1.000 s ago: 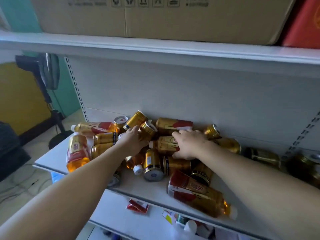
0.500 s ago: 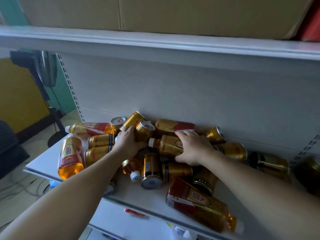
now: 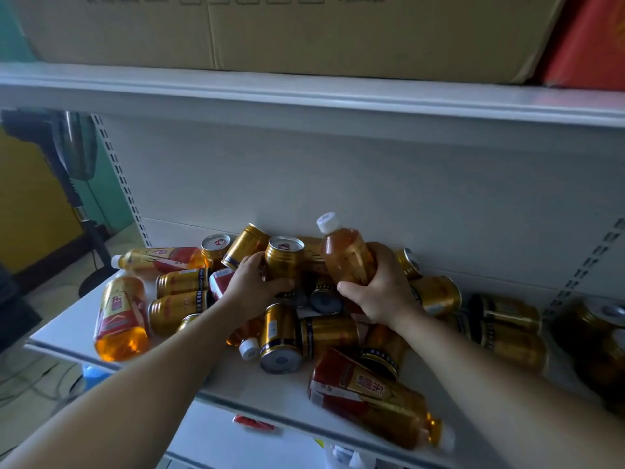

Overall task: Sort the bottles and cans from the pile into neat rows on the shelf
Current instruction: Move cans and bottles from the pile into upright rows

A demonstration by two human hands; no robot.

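A bottle (image 3: 345, 255) of amber drink, white cap up and tilted slightly, is clasped round its lower half by the right hand (image 3: 382, 292). Just left of that grip, the left hand (image 3: 252, 289) curls round an upright gold can (image 3: 283, 262). Below both grips sprawls the pile (image 3: 328, 333) of toppled cans and bottles on the white shelf (image 3: 74, 319). Each is probably best lifted straight up and clear first, so loose neighbours do not roll toward the front edge.

front bottle (image 3: 372, 397) label: 东鹏 | lying can (image 3: 329, 335): "Vitamin" | carton (image 3: 304, 32) print: unreadable
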